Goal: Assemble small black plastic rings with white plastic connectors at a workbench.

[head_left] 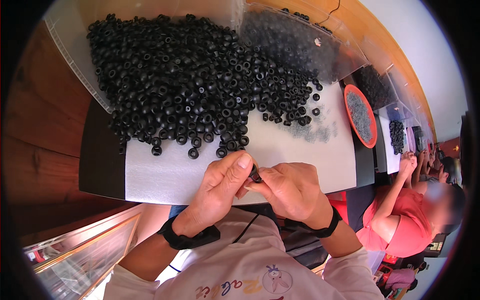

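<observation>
Just past the front edge of the white mat [165,177], both of my hands meet over one small black hollow cap [255,174]. My left hand [222,177] is closed around it, thumb on top, with its open end turned to the right. The fingers of my right hand [292,187] are pinched together at that open end; whatever is between them is too small or hidden to make out. Beyond my hands a large heap of similar black caps [170,85] spreads over the mat. Small clear pieces [312,127] lie scattered to the right of the heap.
Clear plastic bins [345,55] stand at the back, with caps spilling from them. An orange bowl [373,131] of small translucent pieces sits at the right. Farther right, a person in a coral shirt [400,220] works at the same row of tables. A glass-fronted cabinet [90,255] is at lower left.
</observation>
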{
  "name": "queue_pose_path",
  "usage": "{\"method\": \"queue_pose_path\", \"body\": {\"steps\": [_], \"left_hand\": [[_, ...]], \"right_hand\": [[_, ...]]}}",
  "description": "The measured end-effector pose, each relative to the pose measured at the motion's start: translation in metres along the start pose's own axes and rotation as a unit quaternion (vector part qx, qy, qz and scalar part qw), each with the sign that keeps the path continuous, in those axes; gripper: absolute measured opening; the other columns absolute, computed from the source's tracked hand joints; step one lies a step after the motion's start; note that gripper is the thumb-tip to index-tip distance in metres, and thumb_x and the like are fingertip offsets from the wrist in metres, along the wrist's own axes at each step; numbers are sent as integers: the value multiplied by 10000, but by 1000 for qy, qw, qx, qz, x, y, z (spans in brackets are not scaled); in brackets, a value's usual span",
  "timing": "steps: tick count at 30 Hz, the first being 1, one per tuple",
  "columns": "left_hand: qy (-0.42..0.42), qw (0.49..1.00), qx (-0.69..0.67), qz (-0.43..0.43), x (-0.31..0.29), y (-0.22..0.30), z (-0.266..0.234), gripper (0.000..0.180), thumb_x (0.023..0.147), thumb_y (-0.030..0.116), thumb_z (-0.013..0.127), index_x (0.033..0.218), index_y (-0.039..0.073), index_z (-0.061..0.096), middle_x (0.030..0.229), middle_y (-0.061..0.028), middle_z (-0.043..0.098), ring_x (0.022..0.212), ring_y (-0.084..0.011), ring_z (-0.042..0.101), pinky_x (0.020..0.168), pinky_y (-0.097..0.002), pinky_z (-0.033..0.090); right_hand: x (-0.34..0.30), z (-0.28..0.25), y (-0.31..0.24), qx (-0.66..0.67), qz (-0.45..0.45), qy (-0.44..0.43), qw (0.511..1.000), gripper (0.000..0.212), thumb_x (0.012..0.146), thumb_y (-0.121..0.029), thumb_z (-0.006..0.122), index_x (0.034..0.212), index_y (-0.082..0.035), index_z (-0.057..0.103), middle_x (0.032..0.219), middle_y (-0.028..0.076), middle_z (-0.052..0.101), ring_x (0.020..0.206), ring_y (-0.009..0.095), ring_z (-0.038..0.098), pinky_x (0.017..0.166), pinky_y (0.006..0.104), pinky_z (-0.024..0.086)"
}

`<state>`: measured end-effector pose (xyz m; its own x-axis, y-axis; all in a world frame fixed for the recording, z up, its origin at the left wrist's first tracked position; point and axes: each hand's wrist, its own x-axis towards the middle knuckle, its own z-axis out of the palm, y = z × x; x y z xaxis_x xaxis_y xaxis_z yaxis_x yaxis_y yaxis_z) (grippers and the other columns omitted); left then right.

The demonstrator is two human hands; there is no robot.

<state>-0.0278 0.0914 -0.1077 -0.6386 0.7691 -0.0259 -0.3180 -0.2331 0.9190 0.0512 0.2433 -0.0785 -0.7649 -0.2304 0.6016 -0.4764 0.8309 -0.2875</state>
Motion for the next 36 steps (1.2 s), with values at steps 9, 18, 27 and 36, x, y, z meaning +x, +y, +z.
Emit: {"method": "queue_pose_path", "body": {"steps": [9, 18, 27, 36], "left_hand": [[2, 1000, -9, 7, 1, -2, -2, 418, 1031, 358, 388, 767, 53, 498, 605, 27, 408, 560, -54, 347, 510, -232, 304], [3, 1000, 31, 4, -2, 1, -1, 412, 1034, 340, 379, 779, 40, 503, 600, 23, 409, 551, -56, 340, 497, -241, 284], [4, 1000, 26, 0, -1, 0, -1, 432, 1034, 356, 371, 773, 37, 501, 579, 12, 414, 533, -62, 350, 491, -242, 290], [6, 1000, 30, 4, -1, 1, -1, 444, 1034, 356, 371, 755, 27, 475, 589, 16, 398, 541, -54, 347, 493, -236, 298]], "right_hand": [[6, -3, -10, 4, 65, -22, 998, 272, 757, -55, 749, 943, 12, 562, 671, 102, 584, 513, 240, 573, 444, 325, 443], [16, -17, -14, 21, 87, -70, 994, 218, 777, -70, 728, 898, 3, 562, 682, 64, 553, 544, 210, 593, 435, 313, 446], [10, -4, -16, 86, 100, 26, 991, 294, 753, -4, 753, 1000, 3, 594, 769, 125, 614, 621, 239, 630, 510, 302, 493], [1, -4, -20, 103, 131, 15, 986, 294, 761, 29, 731, 1022, -11, 599, 866, 140, 628, 715, 233, 644, 593, 290, 515]]}}
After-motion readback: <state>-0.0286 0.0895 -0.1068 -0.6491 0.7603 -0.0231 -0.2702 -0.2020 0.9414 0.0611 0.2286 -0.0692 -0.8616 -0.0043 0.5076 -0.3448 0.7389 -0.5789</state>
